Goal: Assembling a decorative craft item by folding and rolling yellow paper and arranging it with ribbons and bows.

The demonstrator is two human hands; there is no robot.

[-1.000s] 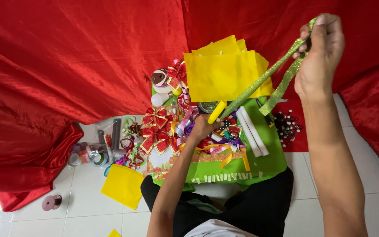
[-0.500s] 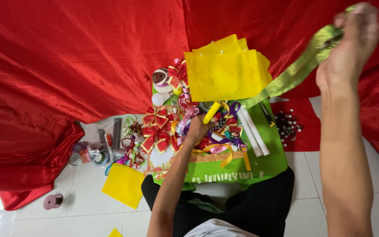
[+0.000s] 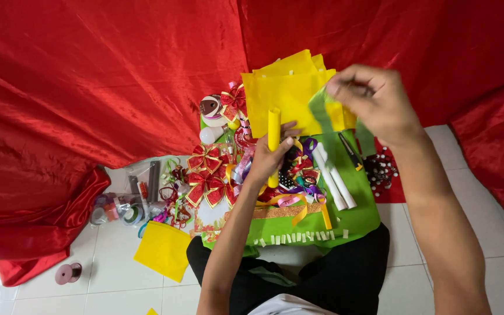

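Seated on a white tiled floor [image 3: 42,291] hung round with glossy red cloth [image 3: 88,87], I work over a green board [image 3: 357,216] laid across my lap. The board is crowded: red-and-gold bows [image 3: 205,175] at its left edge, a tangle of coloured ribbons [image 3: 298,186] at its middle, two white rolled tubes [image 3: 333,178] just right of them, and a row of small white tabs [image 3: 298,238] along its near edge. Sheets of yellow felt [image 3: 290,90] lie at the board's far end, against the cloth. Off the board's left side, on the tiles, sit rolls of tape [image 3: 118,213], a loose yellow felt square [image 3: 163,249] and a small pink spool [image 3: 65,273] farther out. Dark beads [image 3: 380,172] rest just off the board's right edge.

My left hand [image 3: 269,157], over the board's middle, has its fingers curled tight around a yellow rolled tube [image 3: 273,131], which stands upright out of the fist. My right hand [image 3: 374,102], raised above the board's far right part, pinches the top of a green glitter ribbon [image 3: 321,119] between thumb and fingertips, the other fingers folded in; the ribbon hangs down in front of the yellow felt toward the board.
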